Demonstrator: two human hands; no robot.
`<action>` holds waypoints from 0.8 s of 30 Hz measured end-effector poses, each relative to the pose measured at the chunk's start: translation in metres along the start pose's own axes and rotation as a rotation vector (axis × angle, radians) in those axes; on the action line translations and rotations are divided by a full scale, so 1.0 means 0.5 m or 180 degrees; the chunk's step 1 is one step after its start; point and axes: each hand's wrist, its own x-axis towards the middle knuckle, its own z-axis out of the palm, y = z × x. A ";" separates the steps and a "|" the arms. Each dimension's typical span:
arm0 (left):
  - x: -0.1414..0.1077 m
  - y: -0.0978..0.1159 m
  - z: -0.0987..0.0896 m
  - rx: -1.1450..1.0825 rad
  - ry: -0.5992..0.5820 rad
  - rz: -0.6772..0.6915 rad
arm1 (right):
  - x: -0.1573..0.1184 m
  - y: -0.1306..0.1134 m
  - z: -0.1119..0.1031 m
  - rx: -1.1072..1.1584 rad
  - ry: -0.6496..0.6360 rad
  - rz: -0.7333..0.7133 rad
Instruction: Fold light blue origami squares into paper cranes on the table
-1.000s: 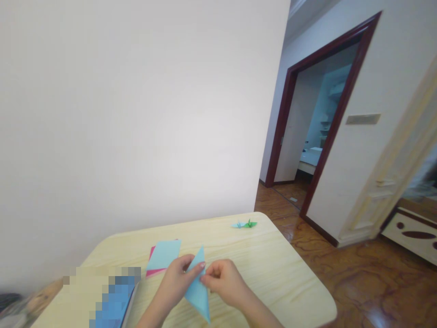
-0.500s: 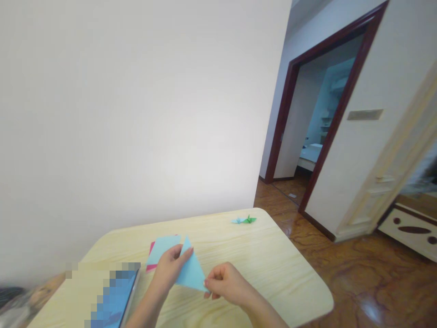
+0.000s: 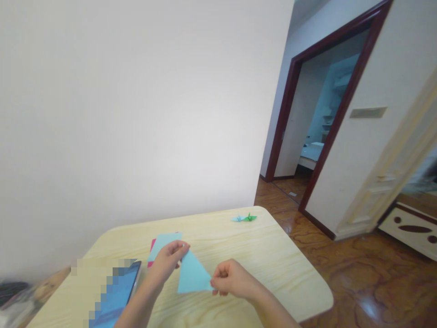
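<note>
A light blue paper (image 3: pixel 194 274), folded to a triangle, is held between both hands above the table. My left hand (image 3: pixel 173 256) pinches its upper corner, fingers closed. At its right corner my right hand (image 3: pixel 223 279) grips the tip between thumb and fingers. The paper's lower left corner hangs free. Behind my left hand, light blue sheets (image 3: pixel 166 239) lie on a pink one (image 3: pixel 150 263), partly covered by that hand.
Two small folded paper pieces, one pale blue (image 3: pixel 238 218) and one green (image 3: pixel 250 217), rest near the back edge of the wooden table (image 3: pixel 280 264). A tablet-like device (image 3: pixel 119 291), partly pixelated, lies at the left. Beyond are a wall and a doorway.
My left hand has shifted from the paper's left side to its top corner, uncovering the lower left part. My right hand has moved slightly right with its corner.
</note>
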 end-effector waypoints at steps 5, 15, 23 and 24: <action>-0.007 0.009 -0.012 0.0448 0.0330 0.0384 | 0.002 0.019 -0.009 -0.0196 0.0018 0.0009; -0.064 0.082 0.050 0.2558 -0.1270 0.1566 | 0.022 -0.029 -0.038 -0.0625 -0.0578 -0.0154; -0.065 0.068 0.044 0.2048 -0.1375 0.1471 | 0.026 -0.033 -0.059 -0.0838 -0.0770 -0.0164; -0.064 0.067 0.046 0.2055 -0.1412 0.1406 | 0.028 -0.034 -0.059 -0.0895 -0.0724 -0.0201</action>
